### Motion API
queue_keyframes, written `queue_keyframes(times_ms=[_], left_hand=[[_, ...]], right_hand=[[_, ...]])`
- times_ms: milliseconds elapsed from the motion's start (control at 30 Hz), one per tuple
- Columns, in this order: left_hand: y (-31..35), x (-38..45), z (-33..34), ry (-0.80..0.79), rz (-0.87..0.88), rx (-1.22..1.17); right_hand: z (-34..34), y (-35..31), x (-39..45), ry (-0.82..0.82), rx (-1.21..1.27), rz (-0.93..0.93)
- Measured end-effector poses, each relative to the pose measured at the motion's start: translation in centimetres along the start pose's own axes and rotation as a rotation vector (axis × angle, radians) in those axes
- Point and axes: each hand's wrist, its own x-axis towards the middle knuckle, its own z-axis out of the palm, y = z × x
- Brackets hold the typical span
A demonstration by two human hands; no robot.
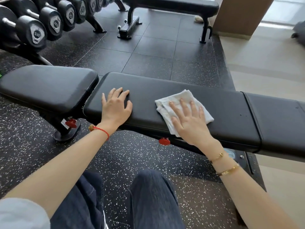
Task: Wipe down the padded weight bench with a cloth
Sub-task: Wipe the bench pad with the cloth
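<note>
— Pressing flat on the white cloth, is that the right hand?

— Yes. Its fingers are straight and spread, palm down, with the cloth pinned between it and the black padded worktop. The cloth is folded; part of it sticks out beyond the fingertips and part hangs over the near edge under the heel of the hand.

— And the left hand?

— It rests bare on the same long pad, well apart from the right one, fingers relaxed and spread, holding nothing. A red string bracelet sits on that wrist; two gold bangles are on the right wrist.

— What lies to the left of the left hand?

— The shorter seat pad, tilted slightly, with a gap between it and the long pad. Below it there is a red knob on the frame; a second red knob shows under the near edge, between the two wrists.

— Beyond the hands?

— A rack of dumbbells up to the left, and another black bench farther off on the dark speckled floor.
</note>
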Motion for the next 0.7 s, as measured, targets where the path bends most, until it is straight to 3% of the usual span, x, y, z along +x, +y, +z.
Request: queue_keyframes(times_ms=[233,500,700], left_hand=[[6.4,-2.3,0.8,0.001,0.074,-0.103],[12.4,-2.6,3.3,-0.057,0.166,-0.067],[12.4,-2.6,4.3,-0.063,0.181,-0.020]], right_hand=[[-1.3,5.1,2.5,-0.011,0.038,0.325],[-0.1,5.1,-3.4,0.055,0.033,0.219],[-1.2,11.4,-4.9,0.018,0.045,0.452]])
